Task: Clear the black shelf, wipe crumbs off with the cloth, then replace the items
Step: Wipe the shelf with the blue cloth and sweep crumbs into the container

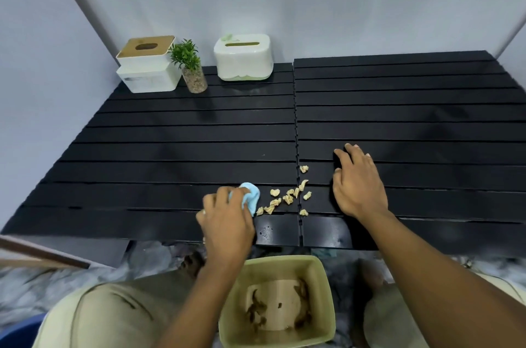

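Observation:
The black slatted shelf (pixel 176 131) fills the middle of the head view. My left hand (pixel 226 222) grips a bunched light blue cloth (pixel 252 199) near the shelf's front edge. Just right of the cloth lie several pale crumbs (pixel 287 198), spread around the seam between the two shelf panels. My right hand (pixel 358 179) lies flat on the shelf to the right of the crumbs, fingers apart and holding nothing. At the back left stand a white tissue box with a wooden lid (pixel 148 66), a small plant in a glass jar (pixel 190 68) and a white-green tissue box (pixel 243 59).
An olive green bin (pixel 321 285) with a paper liner and some dark scraps stands on the floor below the shelf's front edge, between my knees. Pale walls close in the shelf at the back and left. A wooden strip (pixel 42 253) lies at the lower left.

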Demonstrator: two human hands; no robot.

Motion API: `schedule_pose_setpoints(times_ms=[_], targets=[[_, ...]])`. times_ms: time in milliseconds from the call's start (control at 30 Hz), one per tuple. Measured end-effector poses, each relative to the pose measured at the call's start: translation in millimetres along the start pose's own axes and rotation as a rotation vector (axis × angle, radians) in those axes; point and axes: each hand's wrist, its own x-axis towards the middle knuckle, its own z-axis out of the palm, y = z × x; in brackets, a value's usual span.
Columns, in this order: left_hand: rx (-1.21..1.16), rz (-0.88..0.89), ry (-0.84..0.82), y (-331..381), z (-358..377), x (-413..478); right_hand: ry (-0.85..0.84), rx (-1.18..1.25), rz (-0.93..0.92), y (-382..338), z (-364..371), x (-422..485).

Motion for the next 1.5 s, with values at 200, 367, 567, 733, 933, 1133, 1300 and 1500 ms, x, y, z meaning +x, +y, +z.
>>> schedule_pose_setpoints(times_ms=[200,367,567,733,933,1133,1300,1500], targets=[[-0.021,-0.028,-0.067,57,16,-6,-0.009,-0.011,-0.004,0,2,0],[-0.138,0.057,-0.164,61,10,6,-0.008,-0.014,-0.008,0,1,-1],[-0.244,0.173,-0.155,3,-8,80,-0.005,-0.013,-0.009,2,2,1],[-0.169,0.210,-0.150,-1,14,84,0.004,-0.015,-0.012,2,2,1],[-0.103,0.249,-0.126,22,27,54,0.011,-0.003,-0.009,3,4,2],[-0.273,0.435,-0.213,15,20,96,0.025,0.154,0.010,7,0,6],[-0.255,0.542,-0.339,28,19,128,0.066,0.238,0.028,-1,-2,12],[-0.295,0.226,-0.035,-21,18,113,-0.116,0.257,-0.472,-45,-26,48]])
